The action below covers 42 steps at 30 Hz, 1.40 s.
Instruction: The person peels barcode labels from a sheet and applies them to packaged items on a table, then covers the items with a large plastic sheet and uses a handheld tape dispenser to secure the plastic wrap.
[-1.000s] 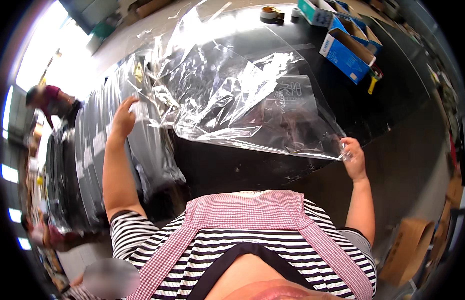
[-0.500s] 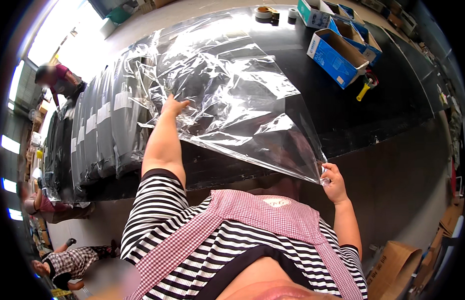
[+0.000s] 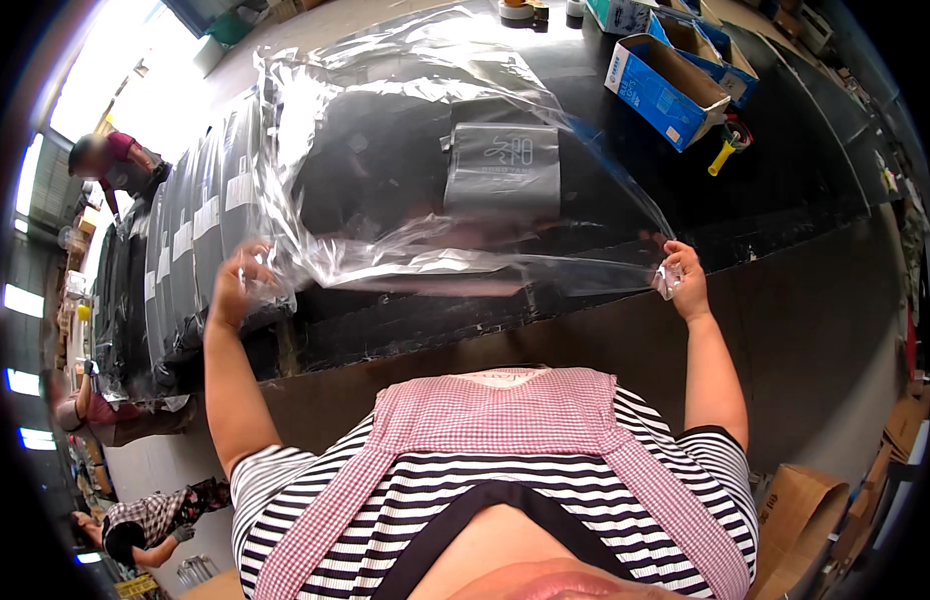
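A large sheet of clear plastic film [image 3: 430, 262] hangs stretched between my two hands above the black table [image 3: 385, 335]. Closed round its left end is my left hand [image 3: 243, 280], slightly blurred, beside the row of dark wrapped bundles [image 3: 200, 220]. My right hand [image 3: 688, 283] pinches the near right corner of the film between thumb and fingers. Through the film I see a flat grey rectangle [image 3: 503, 175] with light printing on the black surface; whether it is a bag or a sheet I cannot tell.
Open blue cardboard boxes [image 3: 665, 95] stand at the far right, with a yellow-handled tool [image 3: 725, 152] beside them. Tape rolls [image 3: 520, 12] sit at the far edge. Co-workers are at the left, one [image 3: 120, 165] by the bundles. A brown carton [image 3: 800, 520] is at lower right.
My left hand has come back toward me and left, now gripping the film. My right hand has risen slightly. The film is lifted and spread, and the grey rectangle shows through it.
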{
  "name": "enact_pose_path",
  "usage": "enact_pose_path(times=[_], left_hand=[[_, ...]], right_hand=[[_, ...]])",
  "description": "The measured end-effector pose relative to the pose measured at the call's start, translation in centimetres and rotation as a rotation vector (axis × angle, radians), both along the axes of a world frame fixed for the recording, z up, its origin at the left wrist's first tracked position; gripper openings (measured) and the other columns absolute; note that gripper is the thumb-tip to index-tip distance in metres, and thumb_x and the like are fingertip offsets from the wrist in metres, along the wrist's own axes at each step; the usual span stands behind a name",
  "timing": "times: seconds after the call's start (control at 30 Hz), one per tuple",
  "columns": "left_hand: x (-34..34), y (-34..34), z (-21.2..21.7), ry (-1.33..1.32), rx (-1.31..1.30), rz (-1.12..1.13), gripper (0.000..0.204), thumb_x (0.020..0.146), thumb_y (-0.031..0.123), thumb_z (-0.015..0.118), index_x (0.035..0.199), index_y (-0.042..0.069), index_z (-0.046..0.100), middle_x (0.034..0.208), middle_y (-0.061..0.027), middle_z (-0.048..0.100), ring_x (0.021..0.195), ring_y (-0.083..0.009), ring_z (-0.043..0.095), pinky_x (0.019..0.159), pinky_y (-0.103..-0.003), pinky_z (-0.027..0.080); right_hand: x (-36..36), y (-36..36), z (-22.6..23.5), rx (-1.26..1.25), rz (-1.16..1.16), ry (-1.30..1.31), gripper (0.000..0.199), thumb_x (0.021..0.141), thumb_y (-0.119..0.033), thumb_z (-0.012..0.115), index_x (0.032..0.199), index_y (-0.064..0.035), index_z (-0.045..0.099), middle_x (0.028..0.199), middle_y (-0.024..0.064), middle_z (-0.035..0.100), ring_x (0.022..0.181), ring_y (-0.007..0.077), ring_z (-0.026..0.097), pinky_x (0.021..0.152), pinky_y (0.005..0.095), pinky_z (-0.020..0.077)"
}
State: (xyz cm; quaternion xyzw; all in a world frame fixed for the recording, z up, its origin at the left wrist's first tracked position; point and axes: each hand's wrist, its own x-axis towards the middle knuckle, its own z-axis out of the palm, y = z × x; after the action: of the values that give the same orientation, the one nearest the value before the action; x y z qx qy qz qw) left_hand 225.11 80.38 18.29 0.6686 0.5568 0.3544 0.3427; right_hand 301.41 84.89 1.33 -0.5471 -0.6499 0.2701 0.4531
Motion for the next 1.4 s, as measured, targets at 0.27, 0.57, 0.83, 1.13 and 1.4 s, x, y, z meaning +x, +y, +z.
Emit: enact_pose_path(times=[0.27, 0.57, 0.83, 1.13, 1.4], left_hand=[[0.3, -4.1, -7.6, 1.175, 0.31, 0.006, 0.036, 0.078, 0.003, 0.059, 0.106, 0.021, 0.074, 0.149, -0.0064, 0.044, 0.135, -0.0285, 0.04, 0.112, -0.039, 0.033], [4.7, 0.6, -10.1, -0.167, -0.233, 0.07, 0.036, 0.088, 0.013, 0.069, 0.121, 0.002, 0.061, 0.095, -0.0036, 0.066, 0.088, -0.0128, 0.058, 0.083, -0.027, 0.045], [-1.8, -8.5, -11.0, 0.576, 0.068, -0.248, 0.007, 0.073, 0.005, 0.068, 0.074, 0.012, 0.067, 0.104, -0.0047, 0.067, 0.107, -0.0218, 0.061, 0.107, -0.041, 0.036], [-0.9, -13.0, -11.1, 0.892, -0.286, -0.26, 0.037, 0.081, 0.001, 0.052, 0.11, 0.01, 0.072, 0.148, -0.0129, 0.044, 0.141, -0.0317, 0.035, 0.118, -0.047, 0.024], [-2.6, -13.2, -16.2, -0.137, -0.416, -0.04, 0.096, 0.087, 0.081, 0.025, 0.089, -0.001, 0.075, 0.155, -0.017, 0.033, 0.148, -0.029, 0.019, 0.12, -0.045, 0.003]], right_hand=[[-2.6, 0.3, 3.6, -0.004, 0.194, -0.594, 0.021, 0.075, 0.008, 0.066, 0.089, -0.0058, 0.06, 0.141, 0.016, 0.046, 0.12, 0.0388, 0.054, 0.095, 0.0396, 0.0486], [-2.6, -2.2, 3.7, -0.016, 0.181, -0.691, 0.016, 0.075, 0.005, 0.066, 0.086, -0.0053, 0.06, 0.144, 0.0171, 0.043, 0.121, 0.0385, 0.054, 0.094, 0.0391, 0.0498], [-0.6, -1.9, 4.2, -0.19, 0.106, -0.624, 0.02, 0.074, 0.008, 0.063, 0.088, -0.0058, 0.06, 0.148, 0.0145, 0.043, 0.125, 0.0372, 0.051, 0.099, 0.039, 0.0463], [-4.5, -3.2, 8.6, -0.548, 0.169, -1.094, 0.047, 0.078, -0.033, 0.071, 0.124, -0.0222, 0.067, 0.16, 0.0146, 0.022, 0.15, 0.0311, 0.011, 0.12, 0.0447, 0.0141], [-3.2, -4.5, 1.1, -0.236, -0.027, -0.806, 0.057, 0.09, -0.041, 0.065, 0.136, -0.0098, 0.053, 0.15, 0.0156, 0.042, 0.14, 0.0323, 0.037, 0.114, 0.0401, 0.0311]])
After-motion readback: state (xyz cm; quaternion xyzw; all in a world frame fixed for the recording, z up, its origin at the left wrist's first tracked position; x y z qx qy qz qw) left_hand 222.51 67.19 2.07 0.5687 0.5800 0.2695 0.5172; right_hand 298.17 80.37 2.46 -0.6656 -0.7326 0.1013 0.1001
